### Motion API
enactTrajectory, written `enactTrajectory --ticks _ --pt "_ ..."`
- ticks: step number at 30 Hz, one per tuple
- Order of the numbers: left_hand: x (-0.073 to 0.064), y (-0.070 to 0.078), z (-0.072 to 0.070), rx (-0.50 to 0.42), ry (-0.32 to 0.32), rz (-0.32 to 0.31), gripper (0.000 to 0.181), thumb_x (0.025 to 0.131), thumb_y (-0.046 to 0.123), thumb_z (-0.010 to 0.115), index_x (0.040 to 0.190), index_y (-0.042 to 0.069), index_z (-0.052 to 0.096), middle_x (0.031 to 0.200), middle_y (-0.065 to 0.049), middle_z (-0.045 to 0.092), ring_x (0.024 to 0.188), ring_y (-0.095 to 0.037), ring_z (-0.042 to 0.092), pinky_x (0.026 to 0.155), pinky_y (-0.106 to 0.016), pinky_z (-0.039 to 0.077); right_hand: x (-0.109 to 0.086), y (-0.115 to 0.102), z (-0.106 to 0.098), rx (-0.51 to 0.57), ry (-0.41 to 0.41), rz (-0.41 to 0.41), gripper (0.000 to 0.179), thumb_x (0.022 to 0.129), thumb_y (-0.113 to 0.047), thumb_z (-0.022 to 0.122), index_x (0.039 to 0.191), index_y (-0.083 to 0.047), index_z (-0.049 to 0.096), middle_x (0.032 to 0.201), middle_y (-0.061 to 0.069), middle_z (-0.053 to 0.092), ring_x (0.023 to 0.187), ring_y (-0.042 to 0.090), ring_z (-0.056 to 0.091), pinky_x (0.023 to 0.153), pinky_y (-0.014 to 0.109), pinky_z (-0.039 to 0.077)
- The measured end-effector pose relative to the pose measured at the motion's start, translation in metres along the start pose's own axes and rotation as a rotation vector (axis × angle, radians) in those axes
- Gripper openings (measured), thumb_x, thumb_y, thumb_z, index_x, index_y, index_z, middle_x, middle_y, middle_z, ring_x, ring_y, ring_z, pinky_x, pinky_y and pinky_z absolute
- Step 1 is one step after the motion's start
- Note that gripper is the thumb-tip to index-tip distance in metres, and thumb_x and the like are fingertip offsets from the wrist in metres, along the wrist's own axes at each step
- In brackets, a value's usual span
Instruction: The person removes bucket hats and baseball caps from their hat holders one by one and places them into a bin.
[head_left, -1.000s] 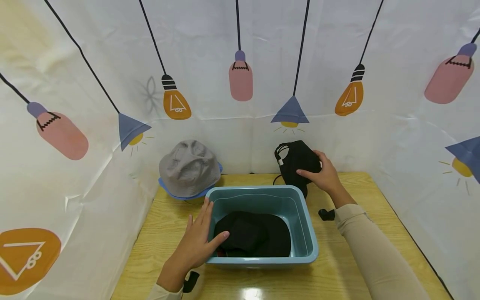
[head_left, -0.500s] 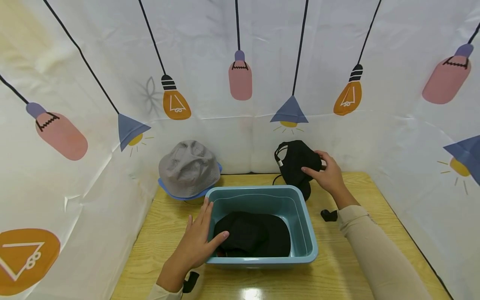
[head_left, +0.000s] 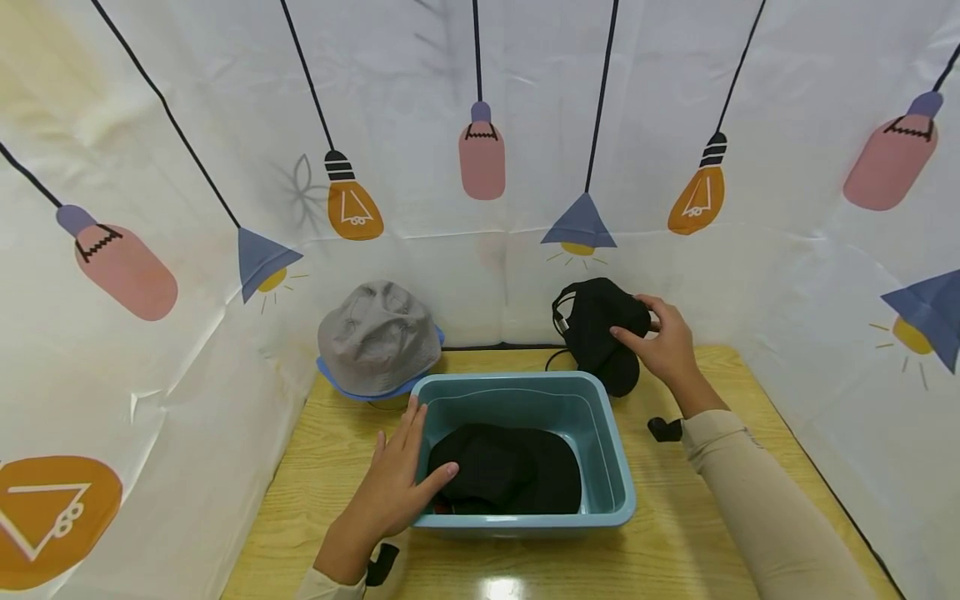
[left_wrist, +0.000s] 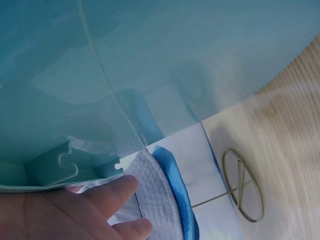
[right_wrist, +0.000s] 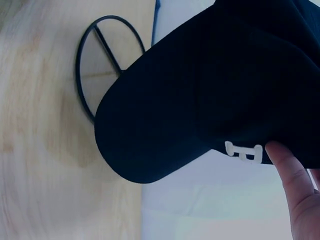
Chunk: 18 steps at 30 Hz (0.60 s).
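Note:
My right hand [head_left: 671,350] pinches a black baseball cap [head_left: 607,329] at its crown, behind the tub on the right. In the right wrist view the cap's bill [right_wrist: 145,135] hangs over a dark wire ring base [right_wrist: 78,75], and a white letter patch [right_wrist: 245,151] shows beside my finger. My left hand [head_left: 390,483] rests along the left rim of a teal plastic tub [head_left: 517,522], fingers straight and thumb over the inside. A second black cap [head_left: 502,467] lies inside the tub.
A grey bucket hat [head_left: 382,333] sits above a blue brim [head_left: 360,394] at the back left; a wire ring base [left_wrist: 225,175] shows beneath them in the left wrist view. A wooden table [head_left: 300,517] carries everything, with a printed white curtain [head_left: 495,275] behind.
My right hand has moved slightly to the right with the cap, whose bill has swung right too. My left hand and the tub have stayed put.

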<state>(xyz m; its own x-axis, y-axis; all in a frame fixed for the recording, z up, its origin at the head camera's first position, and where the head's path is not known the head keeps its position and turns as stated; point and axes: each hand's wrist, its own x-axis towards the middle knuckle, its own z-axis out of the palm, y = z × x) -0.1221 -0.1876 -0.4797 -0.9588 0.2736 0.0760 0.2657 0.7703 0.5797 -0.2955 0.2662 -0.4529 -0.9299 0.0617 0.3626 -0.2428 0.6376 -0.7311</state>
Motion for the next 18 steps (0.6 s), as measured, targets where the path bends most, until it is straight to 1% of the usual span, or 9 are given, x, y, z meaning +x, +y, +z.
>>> enactTrajectory --ticks 4,6,8,9,12,14,15,16,18 --pt "0.001 0.000 0.000 0.003 -0.002 0.002 0.092 0.102 0.057 0.057 0.169 0.018 0.007 0.176 -0.003 -0.003 0.161 -0.032 0.012 0.120 -0.076 0.005 0.001 -0.003 -0.003 0.002 0.018 -0.007 0.069 0.089 -0.038 0.082 0.148 -0.014 0.053 0.146 0.021 0.050 0.118 0.049 0.062 0.098 0.063 0.052" --pt "0.001 0.000 0.000 0.002 -0.002 0.002 0.092 0.102 0.057 0.057 0.169 0.019 0.007 0.176 -0.003 -0.003 0.161 -0.032 0.012 0.120 -0.075 0.005 0.002 -0.005 -0.004 -0.002 0.029 -0.016 0.068 0.089 -0.038 0.083 0.147 -0.014 0.054 0.145 0.020 0.051 0.117 0.046 0.063 0.097 0.060 0.053" --pt "0.001 0.000 0.000 0.000 -0.001 0.002 0.092 0.102 0.057 0.057 0.169 0.020 0.007 0.176 -0.003 -0.002 0.161 -0.032 0.012 0.120 -0.075 0.004 0.002 -0.006 -0.006 -0.011 0.042 -0.026 0.067 0.089 -0.037 0.083 0.146 -0.014 0.055 0.144 0.019 0.052 0.116 0.044 0.065 0.095 0.052 0.055" --pt "0.001 0.000 0.000 0.001 0.002 0.003 0.091 0.102 0.057 0.057 0.169 0.019 0.007 0.176 -0.003 -0.002 0.161 -0.033 0.012 0.120 -0.075 0.005 0.002 -0.006 -0.007 -0.018 0.048 -0.032 0.067 0.089 -0.037 0.083 0.146 -0.014 0.056 0.143 0.018 0.053 0.115 0.043 0.066 0.094 0.045 0.055" --pt "0.002 -0.001 0.001 -0.004 0.005 0.002 0.091 0.102 0.055 0.058 0.169 0.017 0.009 0.176 -0.003 -0.002 0.161 -0.032 0.012 0.120 -0.075 0.004 0.003 -0.008 -0.010 -0.036 0.059 -0.042 0.066 0.088 -0.036 0.084 0.145 -0.016 0.058 0.142 0.016 0.054 0.113 0.042 0.067 0.087 0.023 0.048" --pt "0.001 -0.001 0.002 -0.004 0.006 0.004 0.091 0.102 0.055 0.058 0.168 0.016 0.010 0.176 -0.003 -0.002 0.161 -0.033 0.012 0.120 -0.075 0.004 0.003 -0.009 -0.012 -0.041 0.061 -0.044 0.065 0.088 -0.037 0.084 0.145 -0.018 0.058 0.142 0.016 0.054 0.113 0.041 0.067 0.084 0.015 0.044" --pt "0.001 -0.001 0.001 -0.004 0.006 0.005 0.091 0.102 0.055 0.058 0.168 0.016 0.010 0.176 -0.003 -0.002 0.161 -0.033 0.012 0.120 -0.075 0.004 0.003 -0.009 -0.013 -0.044 0.061 -0.045 0.065 0.088 -0.037 0.084 0.145 -0.019 0.058 0.142 0.016 0.054 0.113 0.042 0.067 0.084 0.014 0.043" --pt "0.001 -0.001 0.001 -0.006 0.004 0.005 0.092 0.102 0.055 0.058 0.168 0.016 0.009 0.176 -0.003 -0.002 0.161 -0.033 0.012 0.120 -0.075 0.004 0.004 -0.010 -0.014 -0.046 0.061 -0.048 0.065 0.088 -0.037 0.084 0.145 -0.019 0.058 0.142 0.016 0.054 0.113 0.042 0.067 0.085 0.016 0.045" --pt "0.001 -0.001 0.001 -0.005 0.005 0.007 0.091 0.102 0.055 0.058 0.169 0.016 0.009 0.176 -0.004 -0.002 0.161 -0.033 0.012 0.120 -0.076 0.004 0.005 -0.011 -0.015 -0.045 0.061 -0.052 0.065 0.088 -0.038 0.084 0.146 -0.020 0.058 0.143 0.016 0.053 0.114 0.042 0.066 0.088 0.026 0.051"
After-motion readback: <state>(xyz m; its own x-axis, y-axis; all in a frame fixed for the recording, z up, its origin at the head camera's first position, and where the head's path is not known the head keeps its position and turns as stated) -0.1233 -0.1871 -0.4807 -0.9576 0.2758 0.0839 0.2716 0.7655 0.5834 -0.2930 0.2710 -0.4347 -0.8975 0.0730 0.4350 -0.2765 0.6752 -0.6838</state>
